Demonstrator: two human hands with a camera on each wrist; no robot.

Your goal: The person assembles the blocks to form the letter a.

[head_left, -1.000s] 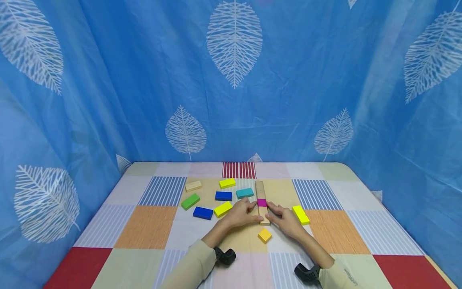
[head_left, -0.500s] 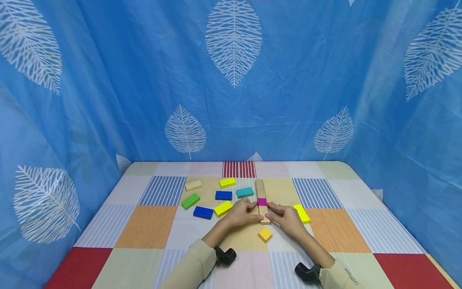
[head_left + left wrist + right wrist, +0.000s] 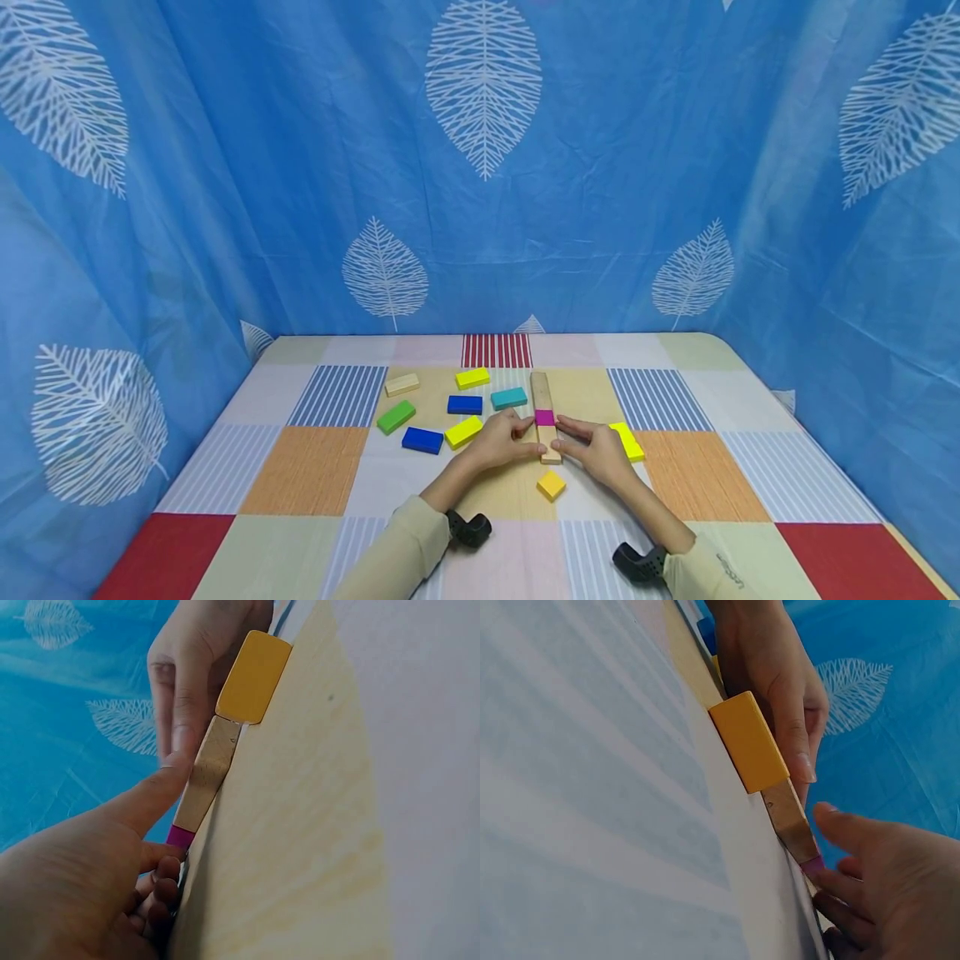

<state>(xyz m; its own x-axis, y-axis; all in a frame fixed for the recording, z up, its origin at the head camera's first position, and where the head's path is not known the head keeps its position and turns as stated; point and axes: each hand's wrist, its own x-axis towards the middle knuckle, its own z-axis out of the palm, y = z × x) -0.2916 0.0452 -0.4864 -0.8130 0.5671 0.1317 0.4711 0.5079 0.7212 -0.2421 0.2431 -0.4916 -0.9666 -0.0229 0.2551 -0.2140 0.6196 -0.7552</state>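
Note:
A straight row of blocks lies on the table, pointing away from me: a plain wooden block (image 3: 550,444) nearest, a magenta block (image 3: 544,417) in the middle, plain wood (image 3: 541,392) beyond. Along the row's left side rests my left hand (image 3: 497,442), its thumb by the near wooden block and a finger at the magenta one. My right hand (image 3: 598,452) faces it from the right, fingers extended towards the same blocks. In the right wrist view its thumb stands slightly off the wood. An orange block (image 3: 551,486) lies just in front of the row's near end.
Left of the row lie loose blocks: teal (image 3: 509,399), two blue (image 3: 465,406), two yellow (image 3: 463,432), green (image 3: 396,417) and plain wood (image 3: 402,384). Another yellow block (image 3: 627,442) is beside my right hand. Blue leaf-print curtains (image 3: 480,250) surround the patchwork-covered table (image 3: 300,475).

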